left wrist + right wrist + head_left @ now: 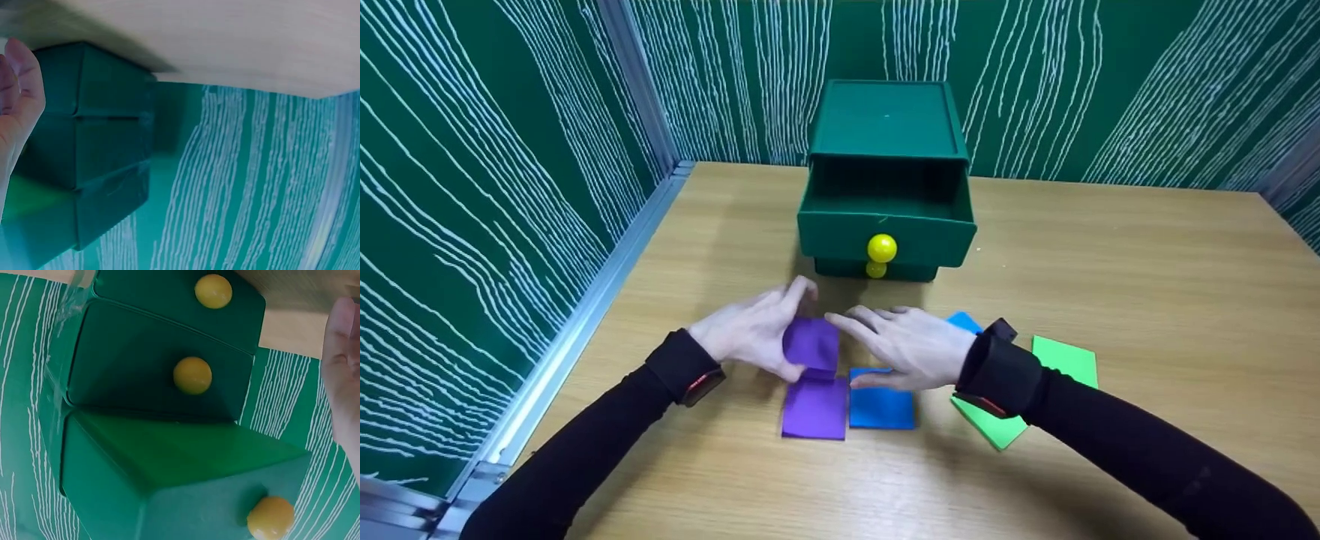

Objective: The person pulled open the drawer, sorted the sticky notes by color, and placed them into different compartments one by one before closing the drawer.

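Two black sleeves reach in from the near edge of the wooden table (1110, 247). The left hand (754, 330) curls its grip around the far end of a purple sheet (814, 386), lifting and folding it back toward the near half, which lies flat. The right hand (907, 345) rests with fingers spread and straight, fingertips at the fold, palm over a blue sheet (881, 405) just beside the purple one. A green sheet (1065, 360) lies under the right wrist. Beyond them stands a green drawer box (885, 120), its upper drawer (885, 232) with a yellow knob (882, 247) pulled out.
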Motion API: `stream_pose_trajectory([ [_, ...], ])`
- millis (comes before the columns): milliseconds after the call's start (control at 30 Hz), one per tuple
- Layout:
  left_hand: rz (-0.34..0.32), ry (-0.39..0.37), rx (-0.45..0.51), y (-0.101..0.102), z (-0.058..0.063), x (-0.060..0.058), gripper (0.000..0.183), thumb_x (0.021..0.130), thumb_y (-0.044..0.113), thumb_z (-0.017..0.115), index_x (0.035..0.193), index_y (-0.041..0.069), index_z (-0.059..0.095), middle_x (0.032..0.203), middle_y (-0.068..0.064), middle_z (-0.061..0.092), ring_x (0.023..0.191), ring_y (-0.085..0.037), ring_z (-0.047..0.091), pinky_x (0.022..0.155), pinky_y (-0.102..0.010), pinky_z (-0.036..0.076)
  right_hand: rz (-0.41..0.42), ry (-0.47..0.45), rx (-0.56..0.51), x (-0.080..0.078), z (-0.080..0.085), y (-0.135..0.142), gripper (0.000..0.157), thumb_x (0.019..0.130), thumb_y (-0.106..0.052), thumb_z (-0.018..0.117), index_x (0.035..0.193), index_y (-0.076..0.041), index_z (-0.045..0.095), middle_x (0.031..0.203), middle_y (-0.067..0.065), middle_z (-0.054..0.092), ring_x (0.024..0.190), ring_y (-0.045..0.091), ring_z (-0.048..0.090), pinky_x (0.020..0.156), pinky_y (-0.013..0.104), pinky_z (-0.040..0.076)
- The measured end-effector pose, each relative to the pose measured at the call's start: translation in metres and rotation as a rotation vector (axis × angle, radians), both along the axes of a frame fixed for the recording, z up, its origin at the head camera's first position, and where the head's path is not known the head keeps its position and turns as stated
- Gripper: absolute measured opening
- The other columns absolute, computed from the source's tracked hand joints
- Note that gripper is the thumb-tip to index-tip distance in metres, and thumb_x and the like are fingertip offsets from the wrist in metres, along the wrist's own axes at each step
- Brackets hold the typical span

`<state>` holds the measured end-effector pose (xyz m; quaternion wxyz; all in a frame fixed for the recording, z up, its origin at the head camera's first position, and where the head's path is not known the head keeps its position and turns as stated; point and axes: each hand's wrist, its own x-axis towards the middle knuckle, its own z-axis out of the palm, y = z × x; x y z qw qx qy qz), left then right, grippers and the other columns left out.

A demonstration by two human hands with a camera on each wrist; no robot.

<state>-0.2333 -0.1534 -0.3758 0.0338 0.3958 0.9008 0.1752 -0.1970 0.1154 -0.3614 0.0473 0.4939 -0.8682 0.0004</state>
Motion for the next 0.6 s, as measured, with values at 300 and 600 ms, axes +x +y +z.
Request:
stream_pose_trajectory([
  [300,-0.088,0.004,0.107,0.009,0.016,0.013,0.086,0.064,0.043,0.085,0.125,0.013,0.033,0.113,-0.004,0.061,0.101,-0.015,0.061,0.088,-0.028,0.054,0.048,0.090,-0.085,-0.003,-0.001,0.005,0.087,0.088,-0.056,0.068,0.153,-0.012,0.032,0.137,0.012,0.053,0.103,0.024,0.066,0.084,0.041,0.059],
  [600,-0.260,0.024,0.287,0.012,0.041,0.023,0.087,0.069,0.045,0.083,0.129,0.010,0.032,0.119,-0.005,0.062,0.112,-0.015,0.061,0.099,-0.032,0.051,0.310,0.552,-0.124,0.004,0.020,0.017,0.037,0.086,-0.018,0.078,0.121,-0.020,0.066,0.106,0.005,0.069,0.085,0.021,0.064,0.065,0.029,0.051],
])
